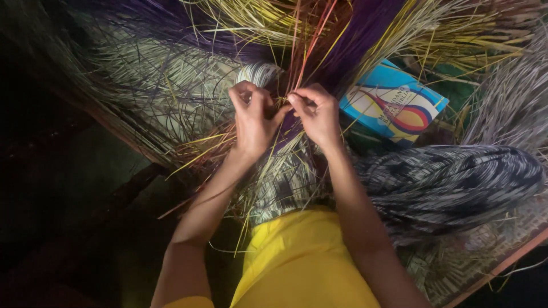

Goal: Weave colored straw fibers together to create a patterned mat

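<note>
The left hand and the right hand both pinch thin straw strips right between them, above the woven mat, and I think a hard pull could snap one.

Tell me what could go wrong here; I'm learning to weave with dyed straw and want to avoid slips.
1. The left hand and right hand pinch thin strands where purple, yellow and red dyed straw strands cross; a wrong strand could easily get picked.
2. Loose pale straw hangs over the yellow garment and forearms and might snag or kink.
3. Dim light on the left could hide stray ends.
</note>
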